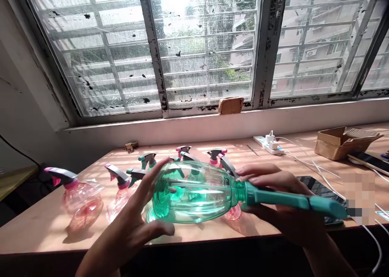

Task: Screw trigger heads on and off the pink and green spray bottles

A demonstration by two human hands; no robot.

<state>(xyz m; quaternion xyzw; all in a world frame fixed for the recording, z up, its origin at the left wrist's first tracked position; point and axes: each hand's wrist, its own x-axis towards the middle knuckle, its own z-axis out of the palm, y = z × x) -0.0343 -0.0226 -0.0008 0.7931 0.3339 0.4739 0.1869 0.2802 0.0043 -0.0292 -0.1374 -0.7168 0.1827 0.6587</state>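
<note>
A clear green spray bottle (197,194) lies on its side in the air above the table, its teal spray head pointing right. My right hand (282,192) grips it at the collar and spray head. My left hand (133,212) is around the bottle's base, index finger along the upper side and thumb below. A thin tube shows inside the bottle. Behind and under it stand several more spray bottles, partly hidden. Left of my hands are a pink spray bottle (82,200) with a grey and pink head and a second pink one (119,196).
A power strip (269,144) with white plugs and cables sits at the back right. Beside it are an open cardboard box (332,143) and a dark phone-like object (319,187). A brown block (231,106) rests on the windowsill, and a metal latch (130,147) lies at the back left.
</note>
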